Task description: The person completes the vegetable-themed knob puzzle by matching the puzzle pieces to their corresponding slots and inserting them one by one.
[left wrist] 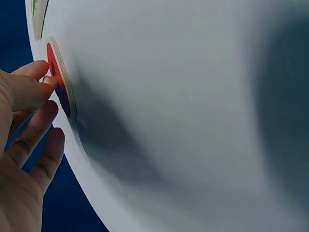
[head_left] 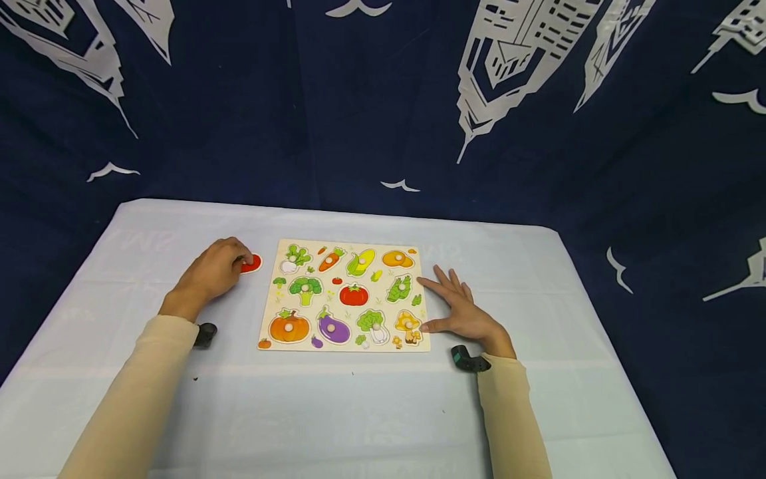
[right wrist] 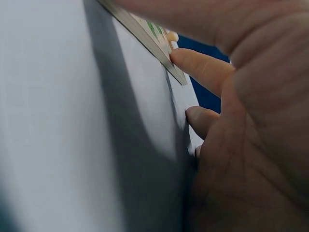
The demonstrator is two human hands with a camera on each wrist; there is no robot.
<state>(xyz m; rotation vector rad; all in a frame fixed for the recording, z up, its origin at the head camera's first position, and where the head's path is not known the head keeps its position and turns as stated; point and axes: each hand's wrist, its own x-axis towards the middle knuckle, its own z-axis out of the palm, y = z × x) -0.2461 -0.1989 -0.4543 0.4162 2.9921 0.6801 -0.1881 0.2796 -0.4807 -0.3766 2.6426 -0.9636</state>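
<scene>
In the head view my left hand (head_left: 218, 266) is left of a wooden vegetable puzzle board (head_left: 326, 344), with a red puzzle piece (head_left: 254, 264) under its fingertips. The left wrist view shows thumb and forefinger pinching the small knob on this flat red piece (left wrist: 62, 87), its pale wooden rim low over the white cloth. My right hand (head_left: 463, 313) lies at the board's right edge, fingers spread, thumb and forefinger right at the rim. Pictured vegetables fill the board, among them a tomato (head_left: 354, 295), a broccoli (head_left: 306, 289) and an eggplant (head_left: 334, 328); several carry knobs.
A white cloth (head_left: 335, 412) covers the table. Behind it hangs a dark blue curtain (head_left: 359, 120) with white building and bird prints. Each wrist wears a small black camera, the left one (head_left: 205, 334) and the right one (head_left: 468, 359).
</scene>
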